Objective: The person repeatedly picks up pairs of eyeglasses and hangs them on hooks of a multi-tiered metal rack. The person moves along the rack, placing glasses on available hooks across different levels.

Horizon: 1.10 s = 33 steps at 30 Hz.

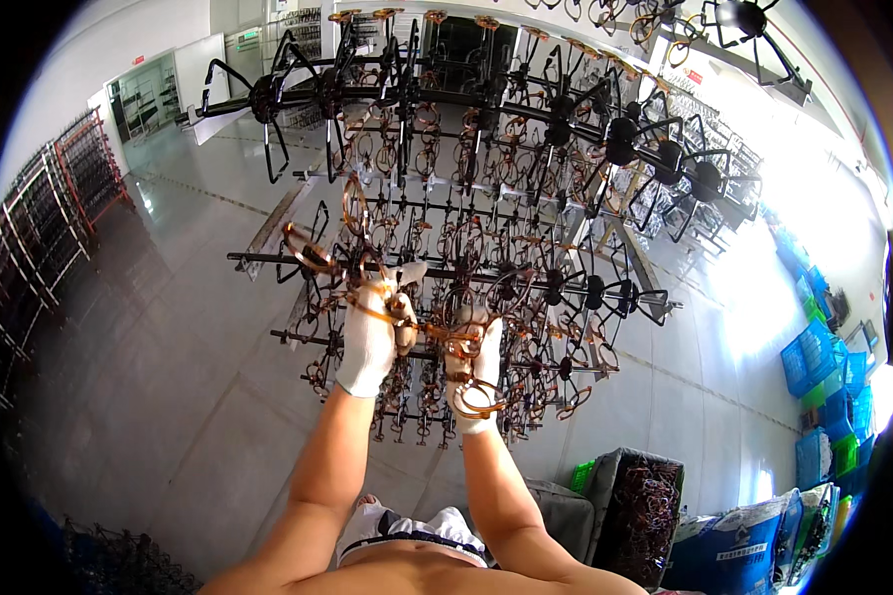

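Note:
My left hand, in a white knitted glove, is at a black bar of the rack, with its fingers curled in. Amber ring-shaped frames, which look like eyeglass frames, stand out around its fingertips; what its fingers grip is partly hidden. Close by on the right, my gloved right hand is closed around glossy amber frames. One amber loop hangs over its wrist side. Black hubs with bent wire arms sit along the bar, and many similar frames hang behind and below both hands.
Above stretches another black bar with spider-like hubs. Loaded racks line the left wall. A dark bin of brown frames stands at lower right, near blue printed sacks. Blue crates are stacked along the right side.

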Available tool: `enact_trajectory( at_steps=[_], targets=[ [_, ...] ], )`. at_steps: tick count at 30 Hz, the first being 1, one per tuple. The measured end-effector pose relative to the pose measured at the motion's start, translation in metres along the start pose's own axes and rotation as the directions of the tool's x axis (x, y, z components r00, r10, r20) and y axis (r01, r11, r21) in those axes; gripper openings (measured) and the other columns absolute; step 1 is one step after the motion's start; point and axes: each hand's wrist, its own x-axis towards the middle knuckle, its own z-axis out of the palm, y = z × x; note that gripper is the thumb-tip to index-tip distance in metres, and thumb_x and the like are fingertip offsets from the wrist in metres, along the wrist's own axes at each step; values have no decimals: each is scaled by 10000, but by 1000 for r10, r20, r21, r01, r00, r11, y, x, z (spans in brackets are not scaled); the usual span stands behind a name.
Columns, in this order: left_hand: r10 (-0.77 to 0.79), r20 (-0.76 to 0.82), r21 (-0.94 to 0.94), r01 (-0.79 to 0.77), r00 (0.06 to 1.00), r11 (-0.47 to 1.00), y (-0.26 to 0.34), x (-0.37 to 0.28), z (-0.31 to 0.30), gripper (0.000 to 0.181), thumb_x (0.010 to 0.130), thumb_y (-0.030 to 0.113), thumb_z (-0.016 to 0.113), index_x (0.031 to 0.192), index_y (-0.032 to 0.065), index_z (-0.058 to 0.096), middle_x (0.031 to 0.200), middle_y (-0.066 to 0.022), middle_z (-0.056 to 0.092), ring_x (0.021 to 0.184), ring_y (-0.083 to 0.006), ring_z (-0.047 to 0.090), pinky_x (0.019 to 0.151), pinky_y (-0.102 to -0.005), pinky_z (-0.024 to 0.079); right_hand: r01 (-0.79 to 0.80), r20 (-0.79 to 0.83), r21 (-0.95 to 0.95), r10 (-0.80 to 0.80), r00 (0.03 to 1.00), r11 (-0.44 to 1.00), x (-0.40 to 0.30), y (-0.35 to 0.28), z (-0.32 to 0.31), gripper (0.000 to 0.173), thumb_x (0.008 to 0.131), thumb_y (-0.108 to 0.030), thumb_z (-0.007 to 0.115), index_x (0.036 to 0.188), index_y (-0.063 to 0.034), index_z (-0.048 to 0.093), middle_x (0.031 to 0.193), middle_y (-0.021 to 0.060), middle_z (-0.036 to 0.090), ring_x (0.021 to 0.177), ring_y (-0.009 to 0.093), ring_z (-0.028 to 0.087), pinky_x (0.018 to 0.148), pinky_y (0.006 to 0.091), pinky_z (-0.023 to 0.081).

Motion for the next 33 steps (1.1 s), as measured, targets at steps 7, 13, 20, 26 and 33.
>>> enact_trajectory(
  at_steps=[7, 13, 20, 26, 33],
  targets=[
    [150, 44, 95, -154, 988, 983, 21, -10, -27, 304, 897, 249, 409, 894, 4, 588, 468, -32, 500, 329, -97, 421, 316, -220, 323, 572, 174, -418, -556, 813, 706, 36, 25, 7, 262, 880, -222, 441, 1076, -58, 500, 875, 54, 568, 618, 87, 511, 487, 204, 441],
    [565, 37, 134, -565, 824, 814, 28, -45, -133, 289, 885, 231, 403, 1015, 16, 546, 618, -42, 454, 642, -168, 477, 630, -289, 392, 477, 102, -638, -548, 830, 605, 2, -3, 70, 238, 847, -245, 414, 703, -67, 479, 778, 63, 555, 558, 78, 392, 478, 184, 289],
    [112, -24, -64, -114, 993, 991, -25, -1, -245, 244, 839, 104, 430, 1067, 39, 488, 854, -42, 563, 677, -158, 495, 629, -306, 425, 636, 464, -439, -446, 765, 634, -78, -61, 25, 306, 860, -330, 473, 901, -47, 583, 889, 72, 548, 831, 197, 484, 752, 310, 370],
    [320, 3, 385, -297, 947, 874, -38, 8, -236, 138, 806, 105, 482, 920, 49, 535, 820, -18, 551, 706, -121, 512, 647, -288, 420, 775, 378, -433, -688, 620, 461, -131, -182, -44, 140, 824, -215, 521, 831, -76, 533, 860, 55, 507, 797, 202, 476, 690, 319, 392],
    [179, -79, 132, -168, 981, 977, -23, 31, -245, 162, 724, 98, 514, 866, 47, 572, 854, -22, 584, 763, -134, 543, 690, -283, 445, 535, 107, -772, -759, 643, 344, -112, -244, -208, 277, 885, -300, 459, 903, -44, 562, 811, 58, 563, 730, 176, 519, 695, 323, 410]
  ],
)
